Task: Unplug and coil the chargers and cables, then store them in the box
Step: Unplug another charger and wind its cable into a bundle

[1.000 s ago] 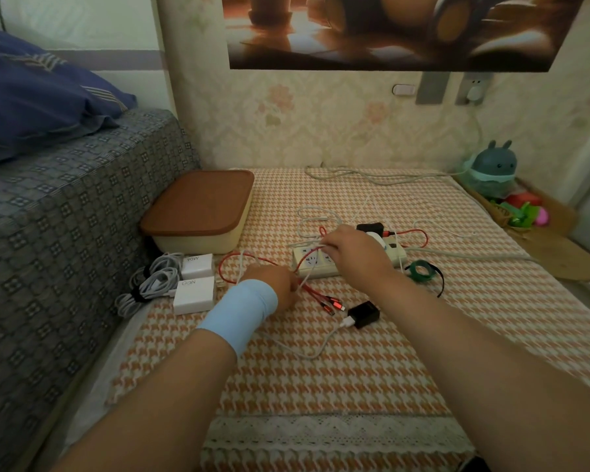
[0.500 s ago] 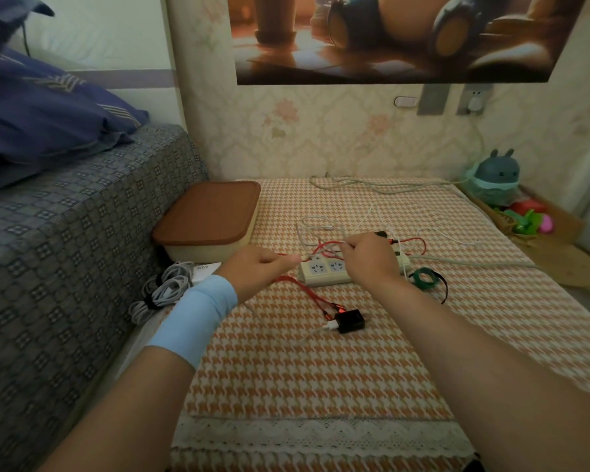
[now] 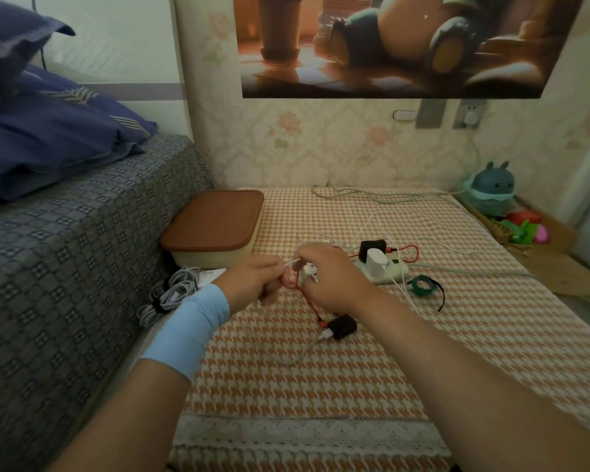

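White cable [image 3: 291,263] is pinched between left hand [image 3: 252,282] and right hand [image 3: 332,281] over the middle of the surface, red cable [image 3: 309,301] tangled in at the right hand, so I'd free that strand first, then loop evenly, box [image 3: 215,229] lidded at the far left corner.

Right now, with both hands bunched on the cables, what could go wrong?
The left hand and right hand pinch the white cable with the red cable caught between them, so coiling may knot both. A black charger and white charger sit in the power strip; tugging could drag it. The box has its lid on while both hands are busy.
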Available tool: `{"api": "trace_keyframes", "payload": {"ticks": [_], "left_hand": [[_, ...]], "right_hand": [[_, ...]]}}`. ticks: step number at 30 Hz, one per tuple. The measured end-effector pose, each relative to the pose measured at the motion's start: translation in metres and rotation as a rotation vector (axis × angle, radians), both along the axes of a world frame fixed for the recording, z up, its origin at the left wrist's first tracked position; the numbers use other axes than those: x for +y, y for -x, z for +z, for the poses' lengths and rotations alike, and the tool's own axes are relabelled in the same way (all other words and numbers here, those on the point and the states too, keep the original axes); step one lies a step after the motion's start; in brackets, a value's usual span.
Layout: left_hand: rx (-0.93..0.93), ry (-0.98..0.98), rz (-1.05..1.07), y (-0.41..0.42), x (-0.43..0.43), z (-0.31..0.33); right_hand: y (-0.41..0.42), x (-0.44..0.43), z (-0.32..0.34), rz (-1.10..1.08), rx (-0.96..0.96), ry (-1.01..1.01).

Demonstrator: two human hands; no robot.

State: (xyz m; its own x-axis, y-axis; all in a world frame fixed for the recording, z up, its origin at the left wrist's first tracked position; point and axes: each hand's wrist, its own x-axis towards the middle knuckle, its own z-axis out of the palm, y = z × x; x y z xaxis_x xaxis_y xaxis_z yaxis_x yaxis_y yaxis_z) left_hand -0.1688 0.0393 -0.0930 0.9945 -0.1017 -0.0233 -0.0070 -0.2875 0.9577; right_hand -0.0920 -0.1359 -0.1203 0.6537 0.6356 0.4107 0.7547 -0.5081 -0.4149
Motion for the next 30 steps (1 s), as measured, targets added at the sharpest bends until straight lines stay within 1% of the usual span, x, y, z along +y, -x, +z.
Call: {"api": "trace_keyframes", "payload": {"ticks": [2, 4, 6, 8, 10, 12, 14, 16, 18, 20, 22, 23, 26, 28, 30], "left_hand": [[-0.006, 0.137, 0.089, 0.000, 0.004, 0.007], [-0.051, 0.228, 0.203, 0.001, 0.006, 0.012], [-0.186, 0.309, 0.256, 0.005, 0.006, 0.014], [-0.332, 0.332, 0.268, 0.008, 0.002, 0.017], [-0.398, 0.374, 0.326, 0.010, -0.002, 0.022], [-0.441, 0.393, 0.435, 0.010, -0.003, 0.026], [-0.498, 0.271, 0.601, 0.011, 0.001, 0.028], [-0.564, 0.090, 0.704, 0.011, 0.008, 0.025], [-0.613, -0.127, 0.753, 0.012, 0.015, 0.019], [-0.632, -0.419, 0.828, 0.013, 0.022, 0.017], [-0.704, -0.676, 0.914, 0.013, 0.027, 0.019], [-0.755, -0.744, 0.947, 0.012, 0.028, 0.020], [-0.900, -0.807, 1.007, 0.011, 0.033, 0.023], [-1.006, -0.804, 0.985, 0.010, 0.034, 0.022], [-1.095, -0.819, 0.946, 0.008, 0.033, 0.023]], "right_hand": [[0.000, -0.003, 0.000, -0.033, 0.045, -0.021], [0.000, -0.004, 0.002, -0.067, 0.065, -0.053], [0.000, -0.004, 0.003, -0.078, 0.062, -0.079], [0.003, -0.003, 0.005, -0.073, 0.061, -0.113], [0.005, -0.003, 0.006, -0.119, -0.006, -0.189], [0.007, -0.003, 0.013, -0.184, -0.096, -0.292], [0.007, -0.004, 0.022, -0.218, -0.090, -0.400], [0.007, -0.007, 0.028, -0.204, -0.059, -0.453], [0.010, -0.009, 0.030, -0.160, -0.044, -0.475], [0.014, -0.009, 0.033, -0.140, -0.006, -0.513], [0.018, -0.008, 0.041, -0.134, 0.102, -0.547], [0.019, -0.007, 0.045, -0.119, 0.196, -0.544], [0.020, -0.011, 0.046, -0.070, 0.430, -0.435], [0.020, -0.015, 0.042, -0.068, 0.516, -0.360], [0.021, -0.020, 0.043, -0.090, 0.556, -0.315]]}}
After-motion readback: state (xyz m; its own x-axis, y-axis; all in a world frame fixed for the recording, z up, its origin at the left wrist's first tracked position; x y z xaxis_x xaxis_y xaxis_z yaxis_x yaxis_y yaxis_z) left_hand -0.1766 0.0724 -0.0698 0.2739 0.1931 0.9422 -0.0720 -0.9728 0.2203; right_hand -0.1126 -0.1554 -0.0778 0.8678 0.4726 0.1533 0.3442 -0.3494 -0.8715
